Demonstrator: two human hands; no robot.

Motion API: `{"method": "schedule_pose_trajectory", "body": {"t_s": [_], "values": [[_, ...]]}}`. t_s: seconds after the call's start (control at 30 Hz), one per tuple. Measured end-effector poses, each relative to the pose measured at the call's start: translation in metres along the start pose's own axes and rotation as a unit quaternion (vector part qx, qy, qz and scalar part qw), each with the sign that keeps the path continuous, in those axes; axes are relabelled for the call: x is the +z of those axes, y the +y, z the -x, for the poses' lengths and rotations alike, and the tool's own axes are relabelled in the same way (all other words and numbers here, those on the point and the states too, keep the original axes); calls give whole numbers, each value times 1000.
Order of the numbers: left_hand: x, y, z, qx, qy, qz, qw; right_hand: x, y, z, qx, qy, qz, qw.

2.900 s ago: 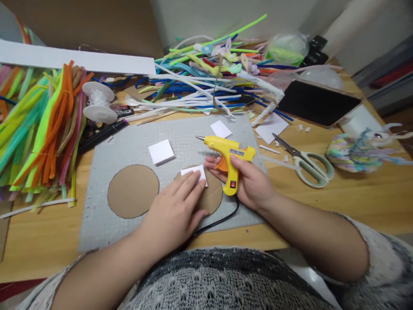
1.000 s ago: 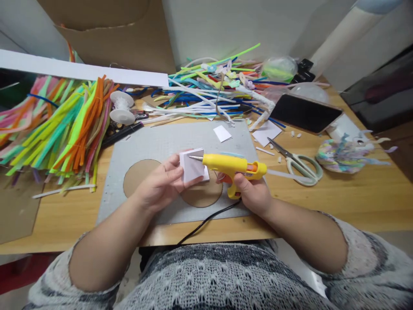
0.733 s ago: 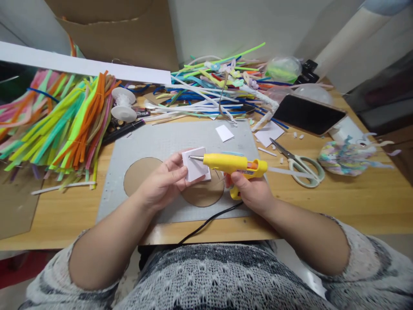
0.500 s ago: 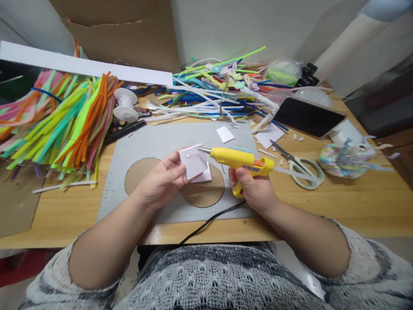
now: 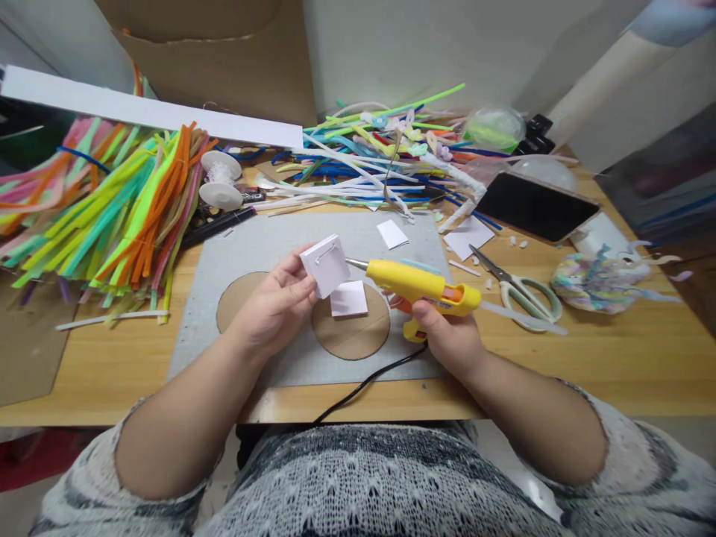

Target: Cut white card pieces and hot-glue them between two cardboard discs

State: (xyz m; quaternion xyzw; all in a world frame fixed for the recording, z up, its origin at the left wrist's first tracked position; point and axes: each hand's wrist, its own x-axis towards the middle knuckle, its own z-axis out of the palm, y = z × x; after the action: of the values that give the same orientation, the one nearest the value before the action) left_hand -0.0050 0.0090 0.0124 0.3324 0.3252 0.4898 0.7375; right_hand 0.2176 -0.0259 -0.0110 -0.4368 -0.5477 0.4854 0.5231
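My left hand (image 5: 285, 298) pinches a small white foam board square (image 5: 329, 274), tilted up above the mat. A shiny line of glue runs along the square's upper part. In my right hand (image 5: 450, 335) is a yellow hot glue gun (image 5: 417, 287), its metal nozzle close to the square's right edge; a clear glue stick (image 5: 523, 317) sticks out of its back. Below the held square, another white square (image 5: 350, 300) lies on a brown cardboard circle (image 5: 358, 339). One more white piece (image 5: 392, 234) rests farther back on the grey cutting mat (image 5: 302, 231).
Scissors (image 5: 517, 287) lie open to the right, near a phone (image 5: 537, 205) and a pastel fuzzy bundle (image 5: 590, 276). Pipe cleaners (image 5: 134, 216) fill the left, with more piled at the back. A spool (image 5: 221, 180) stands behind the mat. The gun's black cord (image 5: 369, 380) crosses the front edge.
The glue on the held square has grown from a small dot into a line. My left hand has moved the square slightly up and left, uncovering the square below; the gun has shifted slightly right.
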Motion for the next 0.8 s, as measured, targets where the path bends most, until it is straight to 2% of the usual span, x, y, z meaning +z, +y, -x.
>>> {"method": "schedule_pose_trajectory", "body": {"t_s": [0.13, 0.3, 0.4, 0.6, 0.8], "values": [[0, -2, 0, -10, -22, 8, 1000, 2, 4, 1, 21, -68, -24, 997], [1, -4, 1, -18, -15, 8, 1000, 5, 3, -2, 48, -73, 5, 996], [1, -4, 1, -15, -17, 7, 1000, 6, 2, -5, 47, -56, 8, 997], [0, -2, 1, -8, -18, 10, 1000, 5, 2, -7, 51, 21, 22, 998], [0, 0, 0, 7, -2, -11, 1000, 4, 0, -9, 65, 33, 46, 996]]}}
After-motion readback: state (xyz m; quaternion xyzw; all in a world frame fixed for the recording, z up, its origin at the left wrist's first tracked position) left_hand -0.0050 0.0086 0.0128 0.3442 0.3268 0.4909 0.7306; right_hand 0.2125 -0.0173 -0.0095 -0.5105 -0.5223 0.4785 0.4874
